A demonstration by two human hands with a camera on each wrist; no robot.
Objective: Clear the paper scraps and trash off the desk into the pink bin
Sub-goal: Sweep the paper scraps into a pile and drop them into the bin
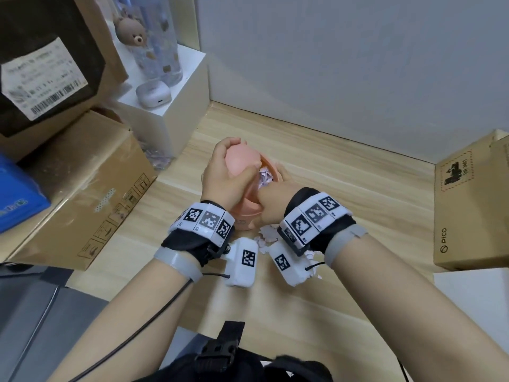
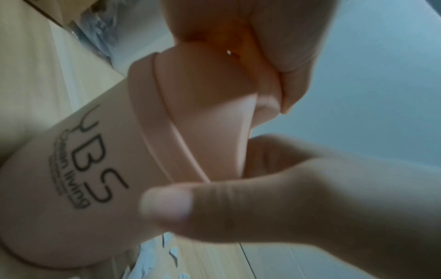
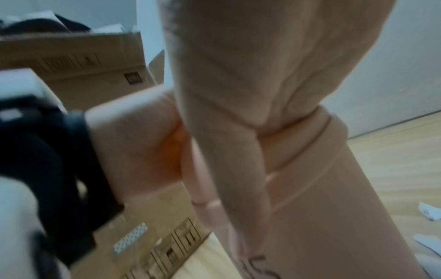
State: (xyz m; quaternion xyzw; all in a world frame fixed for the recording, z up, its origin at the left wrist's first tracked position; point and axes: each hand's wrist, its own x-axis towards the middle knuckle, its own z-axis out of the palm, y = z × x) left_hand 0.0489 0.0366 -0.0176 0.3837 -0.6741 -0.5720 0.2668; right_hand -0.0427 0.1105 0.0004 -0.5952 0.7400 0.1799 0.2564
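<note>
The desk is the largest thing here, one light wooden surface. Three brown cardboard boxes can be counted around it: two stacked at the left and one at the right edge. They frame the working space, so everything happens in the middle. On one white block behind the left boxes stand a clear bottle with a bear figure and a small white case.

In the middle of the desk stands the one pink bin, and both hands are on it. The left hand curls its fingers around the rounded lid and holds it tilted up; I judge this is to keep the opening free. The right hand is closed on the rim at the near right side, with the thumb lying over the edge; probably it steadies the bin or pushes scraps down. Whether it also holds paper, I cannot tell.

Some paper scraps are already inside the opening. A loose pile of white scraps lies on the desk just in front of the bin, partly hidden under the right wrist; their number cannot be counted. The right wrist view shows two more small pieces on the wood. So the task looks partly done.
</note>
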